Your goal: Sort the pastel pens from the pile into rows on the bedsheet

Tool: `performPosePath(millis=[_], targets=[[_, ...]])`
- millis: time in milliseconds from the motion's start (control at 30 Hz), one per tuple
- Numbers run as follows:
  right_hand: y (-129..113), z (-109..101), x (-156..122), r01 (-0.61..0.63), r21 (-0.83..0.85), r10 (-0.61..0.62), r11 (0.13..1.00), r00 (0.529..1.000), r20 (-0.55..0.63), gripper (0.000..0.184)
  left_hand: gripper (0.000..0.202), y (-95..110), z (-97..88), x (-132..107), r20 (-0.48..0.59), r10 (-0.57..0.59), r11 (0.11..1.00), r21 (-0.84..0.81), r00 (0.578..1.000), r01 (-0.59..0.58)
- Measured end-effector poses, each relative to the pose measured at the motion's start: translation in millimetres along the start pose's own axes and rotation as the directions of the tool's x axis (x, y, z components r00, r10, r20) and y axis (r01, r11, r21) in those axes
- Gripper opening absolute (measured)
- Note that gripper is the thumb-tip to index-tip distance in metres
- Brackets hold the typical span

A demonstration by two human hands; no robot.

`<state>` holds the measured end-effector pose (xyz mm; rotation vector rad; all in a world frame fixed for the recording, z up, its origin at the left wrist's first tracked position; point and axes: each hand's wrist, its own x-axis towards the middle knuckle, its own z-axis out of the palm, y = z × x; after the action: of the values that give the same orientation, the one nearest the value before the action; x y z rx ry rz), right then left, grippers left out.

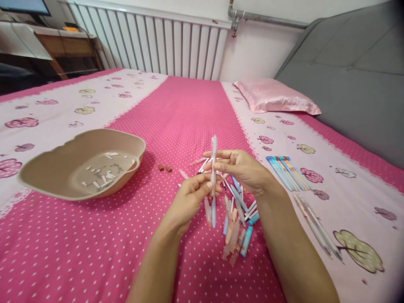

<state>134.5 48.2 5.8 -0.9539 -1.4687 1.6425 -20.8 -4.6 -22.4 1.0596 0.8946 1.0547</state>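
Observation:
A slim, pale pink translucent pen (214, 147) stands nearly upright between my two hands. My left hand (189, 195) is closed on its lower part, thumb and fingers pinching it. Higher up, my right hand (248, 168) grips the barrel between thumb and fingertips. Beneath the hands lies a loose pile of pen parts (232, 235), with pink, peach, white and blue tubes and caps. A pale blue tube (213, 214) shows just under the left fingers; whether it joins the pen I cannot tell. The right hand and forearm hide some of the pile.
A beige basin (57, 179) at left holds several small white pieces (105, 179). Two small brown pieces (164, 168) lie beside it. At right are a row of blue-topped pens (288, 172) and clear-barrelled pens (317, 229). A pink pillow (277, 94) rests by the grey headboard (344, 71).

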Motion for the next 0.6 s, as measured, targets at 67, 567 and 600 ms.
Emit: performPosePath(millis=[67, 567, 600], targets=[[-0.9, 1.0, -0.3, -0.012, 0.008, 0.012, 1.000, 1.000, -0.012, 0.037, 0.013, -0.5, -0.1, 0.0, 0.003, -0.010, 1.000, -0.024, 1.000, 0.010], [-0.2, 6.7, 0.7, -0.051, -0.010, 0.048, 0.999, 0.982, -0.182, 0.046, 0.031, -4.5, 4.6, 1.7, -0.183, -0.027, 0.995, -0.098, 0.983, 0.009], [0.5, 7.2, 1.0, -0.045, -0.004, 0.043, 0.999, 0.981, -0.187, 0.045, 0.031, -4.4, 5.1, 1.6, -0.200, -0.026, 0.995, -0.095, 0.979, 0.007]])
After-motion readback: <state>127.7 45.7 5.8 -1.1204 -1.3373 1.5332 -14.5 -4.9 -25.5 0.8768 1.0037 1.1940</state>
